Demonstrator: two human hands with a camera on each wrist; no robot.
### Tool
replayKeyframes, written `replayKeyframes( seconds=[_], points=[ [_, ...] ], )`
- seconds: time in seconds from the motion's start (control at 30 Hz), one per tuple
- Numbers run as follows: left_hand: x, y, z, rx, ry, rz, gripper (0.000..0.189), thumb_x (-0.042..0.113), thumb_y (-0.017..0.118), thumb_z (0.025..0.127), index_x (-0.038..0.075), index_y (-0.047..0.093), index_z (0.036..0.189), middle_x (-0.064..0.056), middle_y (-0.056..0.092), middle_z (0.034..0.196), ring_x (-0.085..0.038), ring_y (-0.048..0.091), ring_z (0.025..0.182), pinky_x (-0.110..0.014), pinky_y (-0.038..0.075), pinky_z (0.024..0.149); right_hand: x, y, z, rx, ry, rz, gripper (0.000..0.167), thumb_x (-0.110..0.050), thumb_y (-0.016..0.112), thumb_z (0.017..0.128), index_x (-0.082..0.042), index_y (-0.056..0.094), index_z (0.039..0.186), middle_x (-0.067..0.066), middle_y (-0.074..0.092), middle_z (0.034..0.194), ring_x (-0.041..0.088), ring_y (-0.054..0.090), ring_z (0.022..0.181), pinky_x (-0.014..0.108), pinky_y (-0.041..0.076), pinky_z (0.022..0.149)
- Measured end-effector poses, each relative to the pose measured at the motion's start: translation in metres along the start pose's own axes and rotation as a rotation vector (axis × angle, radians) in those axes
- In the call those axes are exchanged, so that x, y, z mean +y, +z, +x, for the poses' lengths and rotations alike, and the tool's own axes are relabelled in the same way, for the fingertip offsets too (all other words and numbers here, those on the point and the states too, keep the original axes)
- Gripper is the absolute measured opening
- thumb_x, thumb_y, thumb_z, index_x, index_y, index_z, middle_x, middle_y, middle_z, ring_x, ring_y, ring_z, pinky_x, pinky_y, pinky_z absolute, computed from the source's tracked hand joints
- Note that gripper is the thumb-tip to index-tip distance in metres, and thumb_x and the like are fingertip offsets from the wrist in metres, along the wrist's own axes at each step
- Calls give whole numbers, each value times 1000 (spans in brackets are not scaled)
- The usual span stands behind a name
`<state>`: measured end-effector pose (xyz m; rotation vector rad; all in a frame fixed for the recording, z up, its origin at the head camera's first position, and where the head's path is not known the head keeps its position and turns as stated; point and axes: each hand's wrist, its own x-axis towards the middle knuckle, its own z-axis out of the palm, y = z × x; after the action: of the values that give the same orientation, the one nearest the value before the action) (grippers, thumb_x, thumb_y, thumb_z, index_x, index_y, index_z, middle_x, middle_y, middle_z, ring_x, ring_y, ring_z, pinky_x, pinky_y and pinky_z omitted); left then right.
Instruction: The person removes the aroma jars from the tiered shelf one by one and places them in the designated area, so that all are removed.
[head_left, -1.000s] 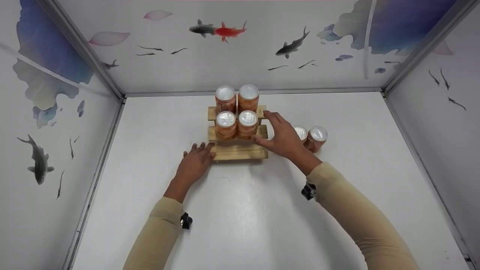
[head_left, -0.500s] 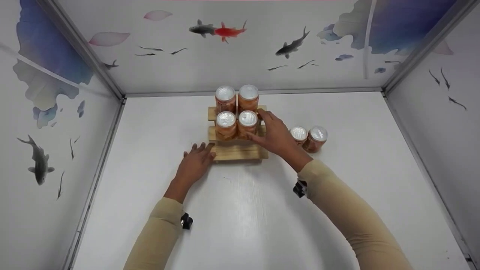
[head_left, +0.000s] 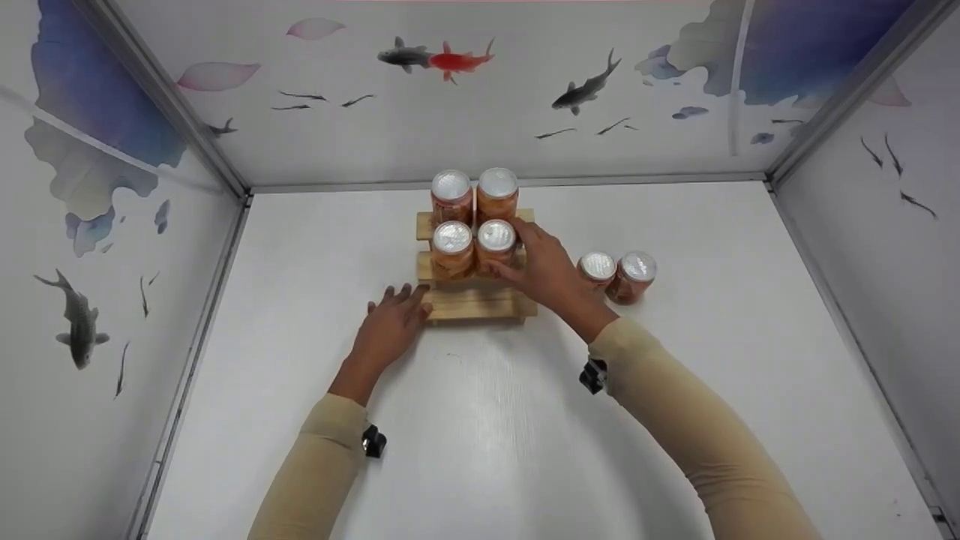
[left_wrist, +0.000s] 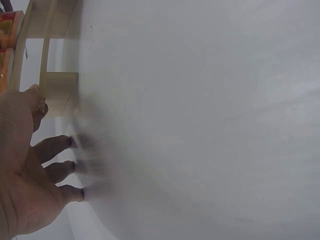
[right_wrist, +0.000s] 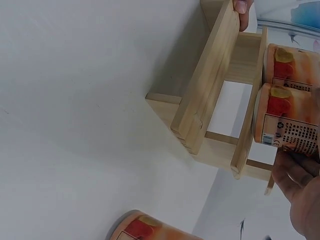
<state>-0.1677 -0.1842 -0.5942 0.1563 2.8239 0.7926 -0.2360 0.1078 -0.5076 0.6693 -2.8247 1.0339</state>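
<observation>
A three-step wooden rack (head_left: 480, 304) stands toward the back of the table. Two orange jars with silver lids stand side by side on its middle step, two more on the top step. My right hand (head_left: 546, 268) holds the right-hand jar (head_left: 496, 237) of the middle step, thumb in front and fingers behind. In the right wrist view, that jar's fruit-printed label (right_wrist: 280, 105) shows beside its neighbour. At the left end of the bottom step, my left hand (head_left: 388, 328) pinches the board between thumb and index finger, its other fingers spread down to the table.
To the right of the rack, two more jars, a nearer-in one (head_left: 598, 267) and an outer one (head_left: 634, 279), stand close together on the white table (head_left: 465, 435). A wall (head_left: 330, 150) painted with fish rises close behind the rack; side walls flank the table.
My right hand has moved left from the rack's right side onto the right-hand jar of the middle step, uncovering the loose jars. My left hand stays at the bottom step.
</observation>
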Motion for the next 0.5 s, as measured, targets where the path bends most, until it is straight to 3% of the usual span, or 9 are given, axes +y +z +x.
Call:
replayKeyframes(
  seconds=[0.5],
  points=[
    [-2, 0, 0, -2, 6, -9, 64, 58, 37, 118, 23, 44, 172, -20, 39, 177, -50, 27, 168, -79, 24, 130, 2, 3, 1, 21, -47, 39, 72, -31, 85, 101, 1, 52, 156, 24, 68, 141, 40, 70, 127, 54, 59, 106]
  ],
)
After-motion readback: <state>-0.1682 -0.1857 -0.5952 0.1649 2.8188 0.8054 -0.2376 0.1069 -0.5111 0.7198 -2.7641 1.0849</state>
